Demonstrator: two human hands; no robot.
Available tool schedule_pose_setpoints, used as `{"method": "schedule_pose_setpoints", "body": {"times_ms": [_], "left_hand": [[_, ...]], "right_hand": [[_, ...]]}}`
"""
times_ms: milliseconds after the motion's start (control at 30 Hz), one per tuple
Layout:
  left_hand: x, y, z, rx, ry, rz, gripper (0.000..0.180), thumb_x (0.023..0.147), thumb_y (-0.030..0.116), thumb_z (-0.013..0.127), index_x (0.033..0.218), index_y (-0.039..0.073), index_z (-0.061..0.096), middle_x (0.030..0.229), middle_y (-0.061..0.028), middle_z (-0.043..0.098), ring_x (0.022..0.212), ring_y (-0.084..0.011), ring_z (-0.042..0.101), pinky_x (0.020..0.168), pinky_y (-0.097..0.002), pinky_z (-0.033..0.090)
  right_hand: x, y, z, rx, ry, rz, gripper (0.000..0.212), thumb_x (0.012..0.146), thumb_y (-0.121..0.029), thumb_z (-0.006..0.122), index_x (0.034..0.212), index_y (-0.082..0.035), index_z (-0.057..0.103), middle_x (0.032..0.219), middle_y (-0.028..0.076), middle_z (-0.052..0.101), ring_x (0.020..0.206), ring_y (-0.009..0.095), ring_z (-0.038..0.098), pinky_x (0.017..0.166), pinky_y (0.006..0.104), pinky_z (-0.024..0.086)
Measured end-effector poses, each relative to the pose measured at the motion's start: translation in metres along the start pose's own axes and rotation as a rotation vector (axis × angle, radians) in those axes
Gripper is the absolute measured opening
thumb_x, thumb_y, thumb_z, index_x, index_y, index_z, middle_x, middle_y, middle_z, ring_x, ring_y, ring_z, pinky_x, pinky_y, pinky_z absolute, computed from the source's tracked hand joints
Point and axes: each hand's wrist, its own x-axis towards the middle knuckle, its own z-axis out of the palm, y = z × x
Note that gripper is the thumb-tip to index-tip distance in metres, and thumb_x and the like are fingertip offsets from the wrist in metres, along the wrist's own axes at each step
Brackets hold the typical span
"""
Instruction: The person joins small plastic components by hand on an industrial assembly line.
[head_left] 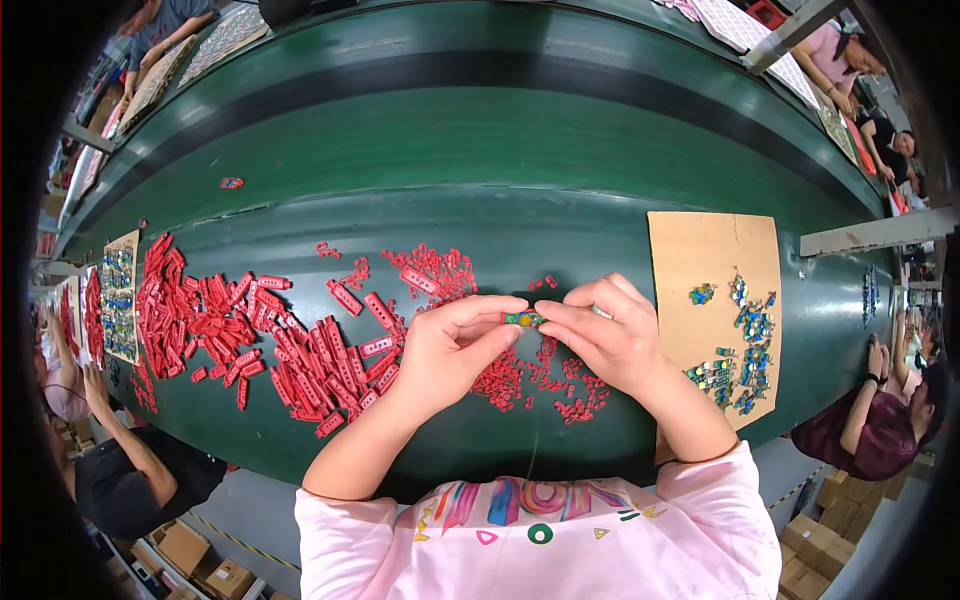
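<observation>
My left hand and my right hand meet over the bench. Between their fingertips they pinch a small circuit board, green with a yellow part, with red plastic at its left end. Fingers cover parts of it. Long red plastic casings lie heaped to the left of my left hand. Tiny red plastic parts are strewn beneath and around both hands. Right of my right hand, a cardboard sheet carries several loose green and blue circuit boards.
Beyond the work surface runs a green conveyor belt, with one small red and blue piece on it at left. Another board of parts stands at far left. Co-workers sit at both sides and across the belt. Metal bars jut in at right.
</observation>
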Motion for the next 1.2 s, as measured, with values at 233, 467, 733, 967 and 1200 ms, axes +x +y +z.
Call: {"method": "schedule_pose_setpoints", "body": {"times_ms": [233, 467, 733, 967, 1200], "left_hand": [[0.005, -0.007, 0.006, -0.052, 0.076, -0.005, 0.023, 0.09, -0.007, 0.059, 0.108, -0.001, 0.07, 0.085, -0.0052, 0.071, 0.072, -0.0079, 0.064, 0.063, -0.0186, 0.05], [0.042, 0.005, -0.009, 0.226, -0.013, -0.014, 0.021, 0.09, -0.007, 0.058, 0.106, 0.0, 0.069, 0.088, -0.0063, 0.07, 0.078, -0.0128, 0.067, 0.072, -0.0234, 0.053], [0.146, 0.004, -0.125, 0.698, 0.478, 0.157, 0.02, 0.084, 0.009, 0.067, 0.104, 0.009, 0.067, 0.076, -0.0009, 0.065, 0.066, -0.0136, 0.06, 0.063, -0.0273, 0.049], [0.117, 0.017, -0.116, 1.096, 0.444, 0.259, 0.018, 0.08, 0.018, 0.072, 0.096, 0.009, 0.07, 0.086, -0.0019, 0.066, 0.083, -0.0221, 0.064, 0.077, -0.0347, 0.05], [0.032, 0.01, -0.099, 1.288, -0.087, 0.451, 0.011, 0.077, 0.005, 0.067, 0.088, 0.008, 0.07, 0.088, -0.0023, 0.068, 0.083, -0.0259, 0.062, 0.078, -0.037, 0.049]], "right_hand": [[0.002, 0.003, 0.011, 0.367, -0.034, 0.213, 0.022, 0.08, -0.007, 0.076, 0.102, -0.005, 0.073, 0.089, 0.004, 0.066, 0.074, 0.017, 0.061, 0.063, 0.0279, 0.049], [0.017, 0.012, 0.029, 0.499, 0.03, 0.416, 0.022, 0.083, -0.008, 0.073, 0.104, -0.006, 0.07, 0.092, 0.004, 0.067, 0.075, 0.018, 0.062, 0.066, 0.0297, 0.051], [0.026, 0.028, 0.018, -0.092, -0.079, 0.052, 0.018, 0.083, -0.006, 0.07, 0.101, -0.007, 0.071, 0.09, 0.003, 0.068, 0.08, 0.02, 0.063, 0.076, 0.0294, 0.051], [0.015, 0.04, 0.024, -0.247, -0.203, -0.039, 0.013, 0.08, -0.01, 0.072, 0.093, -0.009, 0.072, 0.09, 0.001, 0.066, 0.081, 0.021, 0.061, 0.077, 0.0307, 0.051], [0.02, 0.034, 0.023, -0.222, -0.214, -0.042, 0.005, 0.081, -0.01, 0.071, 0.086, -0.009, 0.072, 0.089, 0.001, 0.065, 0.081, 0.02, 0.061, 0.076, 0.0305, 0.051]]}}
